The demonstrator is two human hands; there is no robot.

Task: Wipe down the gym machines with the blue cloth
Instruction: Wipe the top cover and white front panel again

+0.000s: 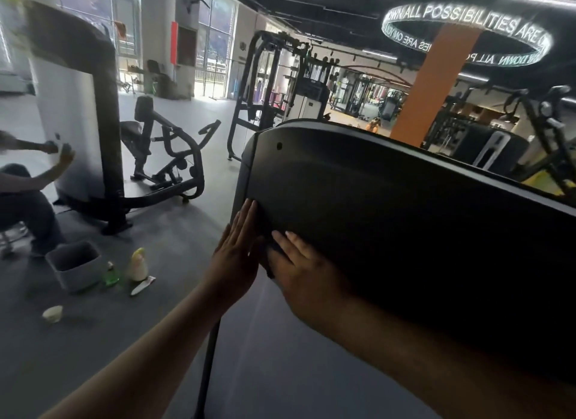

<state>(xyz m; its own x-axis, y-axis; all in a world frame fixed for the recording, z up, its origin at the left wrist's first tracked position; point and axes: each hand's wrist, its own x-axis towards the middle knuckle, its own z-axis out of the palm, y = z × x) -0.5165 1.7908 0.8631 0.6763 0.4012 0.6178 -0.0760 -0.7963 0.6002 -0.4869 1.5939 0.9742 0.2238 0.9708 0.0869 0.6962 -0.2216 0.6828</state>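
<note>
My left grip (235, 259) is open, fingers straight and together, laid flat against the rounded front edge of the dark machine shroud (389, 216). My right grip (299, 272) is open too, palm down and fingers nearly straight, pressing on the face of that shroud just beside the left one. A dark fold of cloth (268, 258) shows between the two, pinned under my right fingers against the panel (in this shadow I cannot tell its colour). Most of it is hidden beneath the palm.

Down on the grey floor (93, 350) to my left stand a grey bin (74, 264), a small green bottle (111, 273) just beside it, and a pale spray bottle (137, 264) with a yellowish top. A white tube (142, 285) lies near them, and a crumpled pale wad (53, 313) sits apart. Further left another person (28, 206) crouches, an arm reaching to a white machine panel (71, 113).
</note>
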